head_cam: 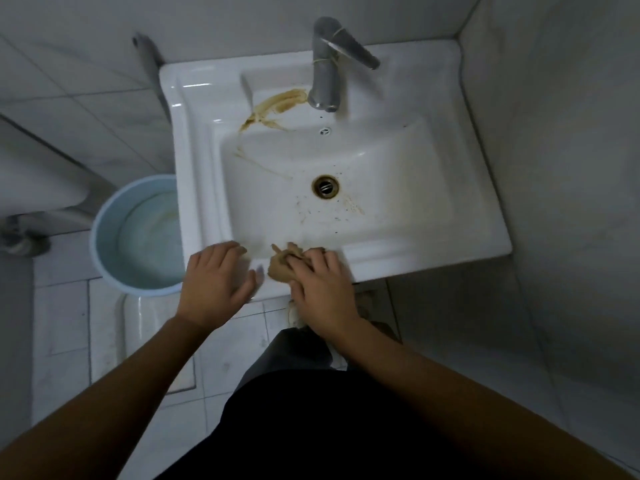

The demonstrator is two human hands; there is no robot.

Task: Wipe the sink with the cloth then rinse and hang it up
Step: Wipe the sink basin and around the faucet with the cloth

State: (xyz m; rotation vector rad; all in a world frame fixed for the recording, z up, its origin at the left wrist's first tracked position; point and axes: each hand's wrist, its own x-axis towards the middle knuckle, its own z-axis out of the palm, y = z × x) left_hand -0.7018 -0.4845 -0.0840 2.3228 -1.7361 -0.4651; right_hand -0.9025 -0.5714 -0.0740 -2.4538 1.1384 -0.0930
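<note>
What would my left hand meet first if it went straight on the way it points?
Likely the front rim of the sink, then its basin; the left hand points clear of the cloth. Height above the rim is unclear.

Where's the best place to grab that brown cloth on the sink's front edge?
Its bunched middle, from above on the near side. The cloth lies crumpled in a lump on the front rim of the sink, so closing over the top, as the right hand does, gathers the whole wad.
</note>
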